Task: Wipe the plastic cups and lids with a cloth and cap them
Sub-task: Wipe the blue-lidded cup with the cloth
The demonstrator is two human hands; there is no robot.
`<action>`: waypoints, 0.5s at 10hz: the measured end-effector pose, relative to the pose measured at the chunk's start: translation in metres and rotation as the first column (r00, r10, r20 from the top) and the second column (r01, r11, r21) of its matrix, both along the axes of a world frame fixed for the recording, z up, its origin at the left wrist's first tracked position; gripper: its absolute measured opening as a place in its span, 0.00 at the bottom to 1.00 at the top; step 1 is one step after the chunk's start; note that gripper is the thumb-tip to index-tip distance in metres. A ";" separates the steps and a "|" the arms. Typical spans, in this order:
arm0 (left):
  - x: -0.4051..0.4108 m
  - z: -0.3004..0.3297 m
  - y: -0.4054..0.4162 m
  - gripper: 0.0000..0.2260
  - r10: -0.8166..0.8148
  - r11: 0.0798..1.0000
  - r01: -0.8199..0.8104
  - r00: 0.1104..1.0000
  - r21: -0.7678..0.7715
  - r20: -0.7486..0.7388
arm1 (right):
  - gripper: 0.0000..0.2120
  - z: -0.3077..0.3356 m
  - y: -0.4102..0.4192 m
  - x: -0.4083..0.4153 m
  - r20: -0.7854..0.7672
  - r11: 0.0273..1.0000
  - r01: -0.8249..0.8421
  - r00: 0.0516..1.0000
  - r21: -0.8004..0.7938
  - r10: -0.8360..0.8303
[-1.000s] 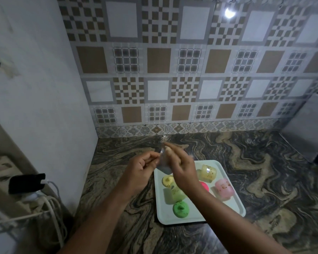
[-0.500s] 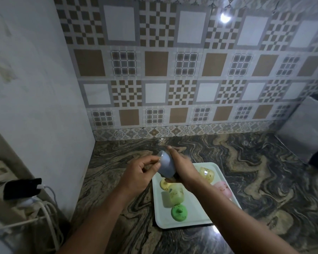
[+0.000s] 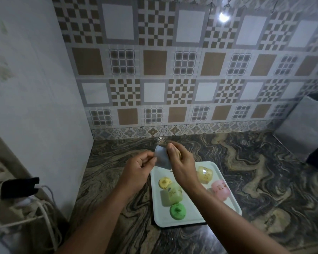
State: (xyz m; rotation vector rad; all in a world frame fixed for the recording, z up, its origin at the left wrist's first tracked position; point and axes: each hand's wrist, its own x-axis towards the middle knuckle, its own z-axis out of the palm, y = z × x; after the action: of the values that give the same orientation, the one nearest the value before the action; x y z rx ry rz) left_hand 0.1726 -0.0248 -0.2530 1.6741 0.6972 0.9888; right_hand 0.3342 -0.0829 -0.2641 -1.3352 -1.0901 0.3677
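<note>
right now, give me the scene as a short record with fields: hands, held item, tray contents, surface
left hand: left hand pinches the edge of the blue-grey cup
right hand: right hand grips the same cup from the other side, above the tray
tray: white tray on the marbled counter
tray contents: yellow lid, green cup on its side, green lid, yellow cup, pink cup
cloth: cannot tell; something pale sits under the right fingers
capped: none on the tray visibly
</note>
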 end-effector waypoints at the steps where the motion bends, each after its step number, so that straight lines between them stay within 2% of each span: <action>1: -0.001 0.003 -0.003 0.07 -0.086 0.993 0.085 0.996 0.076 0.007 | 0.16 -0.009 -0.001 0.000 0.326 0.986 -0.083 0.945 0.143 0.032; 2: -0.003 0.006 -0.010 0.06 -0.085 0.976 0.088 0.996 0.198 -0.022 | 0.22 0.021 -0.006 -0.001 -0.688 0.876 -0.440 0.699 -0.197 0.196; 3: -0.003 0.006 -0.007 0.06 -0.029 0.963 0.045 0.997 0.267 -0.066 | 0.28 0.029 -0.005 0.001 -0.924 0.727 -0.650 0.377 -0.221 0.057; 4: -0.007 0.005 -0.001 0.06 -0.040 0.953 0.076 0.991 0.294 -0.128 | 0.24 0.018 -0.003 -0.006 -0.513 0.985 -0.147 0.854 -0.088 0.082; 5: -0.008 0.010 -0.005 0.06 -0.047 0.934 0.086 0.992 0.345 -0.119 | 0.21 0.005 -0.003 -0.003 -0.096 0.986 -0.088 0.990 0.140 0.102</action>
State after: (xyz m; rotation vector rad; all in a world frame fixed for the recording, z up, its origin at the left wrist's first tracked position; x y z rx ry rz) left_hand 0.1650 -0.0295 -0.2433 2.0625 0.5517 1.0220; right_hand 0.3311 -0.0858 -0.2593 -1.1348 -1.0757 0.4217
